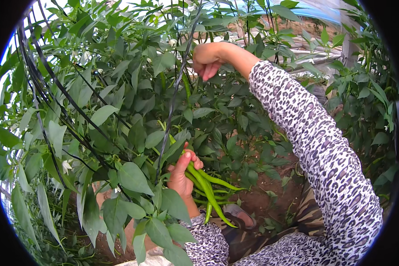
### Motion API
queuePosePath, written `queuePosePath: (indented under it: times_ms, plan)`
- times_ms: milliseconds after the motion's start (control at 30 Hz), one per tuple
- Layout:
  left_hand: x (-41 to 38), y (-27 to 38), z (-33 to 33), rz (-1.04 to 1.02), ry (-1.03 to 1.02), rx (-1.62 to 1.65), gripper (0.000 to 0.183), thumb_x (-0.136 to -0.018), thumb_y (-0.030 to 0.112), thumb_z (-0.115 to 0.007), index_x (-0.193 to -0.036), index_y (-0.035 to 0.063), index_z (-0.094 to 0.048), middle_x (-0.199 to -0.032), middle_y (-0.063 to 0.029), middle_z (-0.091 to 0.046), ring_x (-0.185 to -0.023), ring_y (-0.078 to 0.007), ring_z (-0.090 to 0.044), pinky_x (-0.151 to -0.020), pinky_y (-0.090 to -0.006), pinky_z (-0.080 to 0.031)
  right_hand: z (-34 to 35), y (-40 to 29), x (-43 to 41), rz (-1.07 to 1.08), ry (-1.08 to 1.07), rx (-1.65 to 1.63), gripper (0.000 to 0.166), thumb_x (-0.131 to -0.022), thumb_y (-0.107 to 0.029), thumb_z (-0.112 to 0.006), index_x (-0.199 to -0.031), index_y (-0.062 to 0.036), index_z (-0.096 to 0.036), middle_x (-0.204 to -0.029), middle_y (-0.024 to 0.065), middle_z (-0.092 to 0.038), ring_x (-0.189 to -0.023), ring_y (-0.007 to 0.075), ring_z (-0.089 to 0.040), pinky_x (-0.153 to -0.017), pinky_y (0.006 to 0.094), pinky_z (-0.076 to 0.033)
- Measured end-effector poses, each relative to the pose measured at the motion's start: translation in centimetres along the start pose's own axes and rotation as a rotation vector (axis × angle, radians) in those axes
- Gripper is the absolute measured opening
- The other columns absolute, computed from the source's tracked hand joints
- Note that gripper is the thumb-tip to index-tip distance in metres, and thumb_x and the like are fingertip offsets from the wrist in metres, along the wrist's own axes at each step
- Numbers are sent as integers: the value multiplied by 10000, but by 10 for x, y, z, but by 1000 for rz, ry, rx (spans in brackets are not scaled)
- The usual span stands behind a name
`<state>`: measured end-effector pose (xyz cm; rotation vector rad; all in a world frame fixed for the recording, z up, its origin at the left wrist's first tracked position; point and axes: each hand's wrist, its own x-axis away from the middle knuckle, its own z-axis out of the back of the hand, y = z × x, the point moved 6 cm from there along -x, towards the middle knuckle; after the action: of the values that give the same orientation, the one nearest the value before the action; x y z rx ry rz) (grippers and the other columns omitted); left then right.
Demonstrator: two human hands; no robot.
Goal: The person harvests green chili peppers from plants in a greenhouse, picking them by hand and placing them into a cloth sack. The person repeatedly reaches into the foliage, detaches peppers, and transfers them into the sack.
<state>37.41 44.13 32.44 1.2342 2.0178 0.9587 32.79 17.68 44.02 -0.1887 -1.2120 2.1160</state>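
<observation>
My left hand [183, 173] is closed around a bunch of long green chili peppers [204, 184], low among the leaves. Their tips fan out to the right and downward, and some stems show above the thumb. Higher up, my right hand [207, 61] is bent at the wrist with its fingers curled down into the pepper plants. A green pepper hanging on the plant [186, 85] is just left of and below those fingers. Whether the right fingertips grip anything is hidden by the hand itself.
Black support strings [176, 89] run down through the foliage, with a thick cluster at left [36, 66]. White flowers [66, 166] dot the leafy plants. Below are bare soil [266, 196], a shoe [239, 216] and camouflage trousers [309, 212]. A pale post [348, 46] stands at upper right.
</observation>
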Motion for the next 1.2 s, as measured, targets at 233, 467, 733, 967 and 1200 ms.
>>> queuePosePath:
  times_ms: [233, 467, 733, 967, 1200]
  plan:
    - [3, 4, 2, 5, 54, -54, 361, -770, 103, -601, -1077, 2, -442, -692, -63, -512, -551, -163, -477, -559, -332, -403, 15, 18, -25, 396, 503, -482, 352, -781, 31, -372, -1103, 91, -503, -820, 223, -606, -574, 238, -630, -480, 287, -532]
    - [1, -2, 0, 21, 61, -55, 362, -766, 94, -599, -1075, -1, -437, -693, -64, -515, -551, -165, -475, -557, -333, -401, 6, 16, -40, 460, 794, -951, 268, -779, -176, -560, -996, -25, -600, -808, 95, -623, -553, 150, -597, -458, 260, -463]
    - [5, 1, -1, 17, 71, -100, 388, -746, 101, -620, -1074, -8, -443, -701, -69, -516, -552, -172, -477, -553, -340, -399, 22, -10, -42, 638, 1071, -651, 216, -718, -225, -593, -852, -71, -667, -697, 100, -633, -629, 201, -583, -636, 303, -439]
    - [0, 0, -7, 10, 27, -122, 404, -748, 121, -624, -1080, -9, -435, -710, -65, -515, -559, -172, -480, -558, -339, -403, 58, 2, -61, 544, 975, -359, 135, -720, -109, -568, -753, 14, -612, -610, 112, -593, -576, 185, -599, -563, 308, -465]
    - [-4, -9, 5, 24, -47, -63, 319, -768, 139, -623, -1032, 21, -488, -724, -49, -517, -594, -163, -485, -590, -328, -404, -3, 27, 65, 686, 780, -175, 95, -813, -48, -527, -864, 28, -554, -776, 81, -607, -629, 109, -586, -562, 232, -483]
